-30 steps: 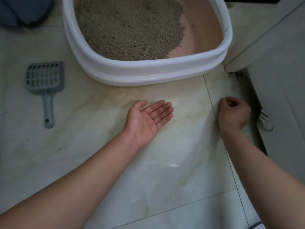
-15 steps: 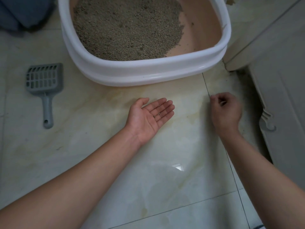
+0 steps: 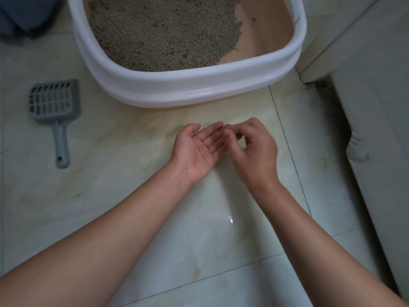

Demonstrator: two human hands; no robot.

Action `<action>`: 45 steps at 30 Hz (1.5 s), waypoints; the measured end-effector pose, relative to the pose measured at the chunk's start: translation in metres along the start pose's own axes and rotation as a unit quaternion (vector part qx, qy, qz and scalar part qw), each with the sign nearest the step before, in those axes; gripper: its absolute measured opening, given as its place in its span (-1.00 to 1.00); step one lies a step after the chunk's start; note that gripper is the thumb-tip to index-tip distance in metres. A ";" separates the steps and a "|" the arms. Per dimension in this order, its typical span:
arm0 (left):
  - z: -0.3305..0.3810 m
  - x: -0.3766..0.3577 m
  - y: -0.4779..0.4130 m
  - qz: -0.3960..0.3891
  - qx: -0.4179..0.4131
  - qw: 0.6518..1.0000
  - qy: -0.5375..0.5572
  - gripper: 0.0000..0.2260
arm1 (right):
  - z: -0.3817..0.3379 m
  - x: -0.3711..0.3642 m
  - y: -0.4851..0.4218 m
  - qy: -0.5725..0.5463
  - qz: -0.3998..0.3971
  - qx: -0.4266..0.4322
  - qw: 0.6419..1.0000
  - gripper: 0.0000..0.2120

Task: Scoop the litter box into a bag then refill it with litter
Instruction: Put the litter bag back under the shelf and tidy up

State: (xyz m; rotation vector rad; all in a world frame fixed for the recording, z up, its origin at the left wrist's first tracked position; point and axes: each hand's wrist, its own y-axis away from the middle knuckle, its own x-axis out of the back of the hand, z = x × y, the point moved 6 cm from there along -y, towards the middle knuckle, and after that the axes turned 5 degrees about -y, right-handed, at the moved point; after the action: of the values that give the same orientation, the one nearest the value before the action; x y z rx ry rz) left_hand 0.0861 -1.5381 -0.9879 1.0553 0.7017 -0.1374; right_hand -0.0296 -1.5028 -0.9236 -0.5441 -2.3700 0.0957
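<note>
The white-rimmed litter box [image 3: 188,85] stands on the tiled floor at the top, pink inside, with grey-brown litter [image 3: 163,29] heaped toward its left. A grey slotted scoop [image 3: 54,105] lies flat on the floor to its left, handle toward me. In front of the box my left hand [image 3: 197,151] is palm up with straight fingers, and a few litter grains [image 3: 213,143] lie on them. My right hand [image 3: 254,151] hovers at the left fingertips with its fingers curled and thumb meeting them. Whether it pinches a grain is not visible.
A white cabinet [image 3: 376,107] with a curled foot runs along the right side, with a dark dirty gap at its base. A blue-grey soft object [image 3: 22,14] sits in the top left corner. Glossy beige tiles stretch between the scoop and my hands.
My right hand has moved left from the floor near the cabinet to the fingertips of my left hand. The left hand stays palm up in about the same spot.
</note>
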 end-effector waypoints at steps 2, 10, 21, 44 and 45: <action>0.002 0.002 0.000 -0.002 -0.005 1.000 0.014 -0.61 | 0.021 0.018 -0.001 0.026 0.040 -0.041 0.998 -0.94; 0.013 0.007 0.004 -0.011 -0.016 0.999 0.033 -0.61 | 0.083 0.035 0.016 0.097 -0.006 -0.201 0.975 -0.92; 0.012 0.004 0.008 -0.026 -0.010 0.999 0.041 -0.61 | 0.084 0.030 0.003 0.106 -0.011 -0.280 0.954 -0.85; -0.006 -0.007 0.004 -0.036 0.014 0.999 0.030 -0.61 | 0.124 0.084 0.034 0.280 0.054 -0.284 0.916 -0.34; -0.007 -0.009 0.003 -0.037 0.015 0.999 0.029 -0.61 | 0.128 0.086 0.037 0.283 0.048 -0.287 0.914 -0.32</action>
State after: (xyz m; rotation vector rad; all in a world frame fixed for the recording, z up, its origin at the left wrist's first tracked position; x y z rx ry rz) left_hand 0.0769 -1.5322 -0.9821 1.0662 0.7937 -0.1836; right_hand -0.1573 -1.4245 -0.9757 -0.8294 -1.7730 -0.6522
